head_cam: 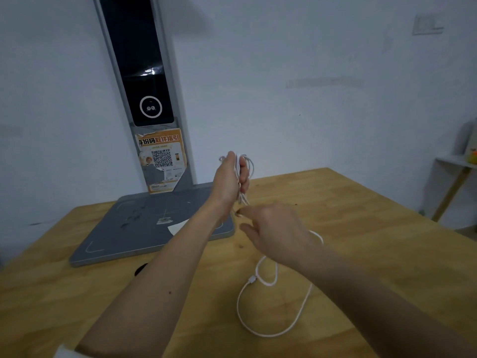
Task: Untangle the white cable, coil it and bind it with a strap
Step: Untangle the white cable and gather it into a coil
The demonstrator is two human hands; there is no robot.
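Observation:
My left hand [228,180] is raised above the wooden table [374,228] and grips several loops of the white cable [304,306] in its fist. The rest of the cable hangs down from that hand and trails over the table in one big loop toward me, with a small connector [252,280] lying on the wood. My right hand [273,228] is just below and right of the left one, fingers loosely bent by the hanging strand; whether it pinches the cable is hidden. A small dark object [140,269], partly hidden by my left forearm, lies on the table.
A grey scanner stand [144,228] with a flat base and tall column with a dark screen [139,60] and orange QR sticker occupies the back left of the table. A white wall is behind. A small shelf [456,161] stands at the far right.

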